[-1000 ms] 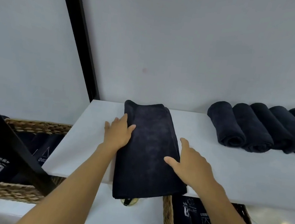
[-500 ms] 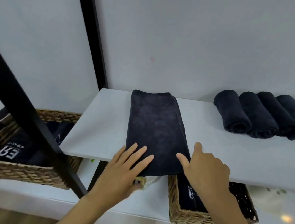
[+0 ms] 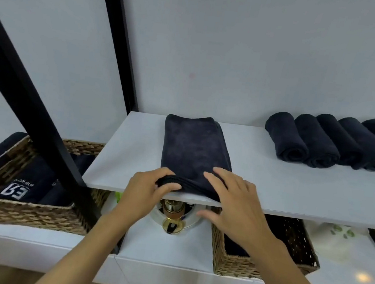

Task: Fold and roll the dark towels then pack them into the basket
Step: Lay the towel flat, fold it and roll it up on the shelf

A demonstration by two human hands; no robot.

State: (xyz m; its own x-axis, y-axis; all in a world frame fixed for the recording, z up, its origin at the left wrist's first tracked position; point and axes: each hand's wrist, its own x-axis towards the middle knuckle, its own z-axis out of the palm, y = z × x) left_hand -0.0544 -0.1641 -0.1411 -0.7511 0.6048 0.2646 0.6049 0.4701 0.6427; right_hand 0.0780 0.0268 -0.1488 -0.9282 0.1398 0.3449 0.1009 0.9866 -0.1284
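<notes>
Both hands have come up to the near end of the folded towel, which half a second ago hung over the front lip of the shelf and now sits gathered on that lip as a thick turned-up edge. Left hand grips the near left corner of that edge, fingers curled over the top and thumb wrapped across the front. Right hand lies on the near right part with fingers spread and only lightly bent, thumb sticking out below the shelf's front; it presses rather than clasps. Beyond the hands the towel runs flat to the far wall.

Rolled towels lie side by side in a row at the far right of the same shelf, well apart from the folded one. Under the shelf, a left basket of woven wicker holds dark cloth with white lettering, and a right basket sits below the right forearm, dark cloth inside. Between them stands a brass-coloured fitting.
</notes>
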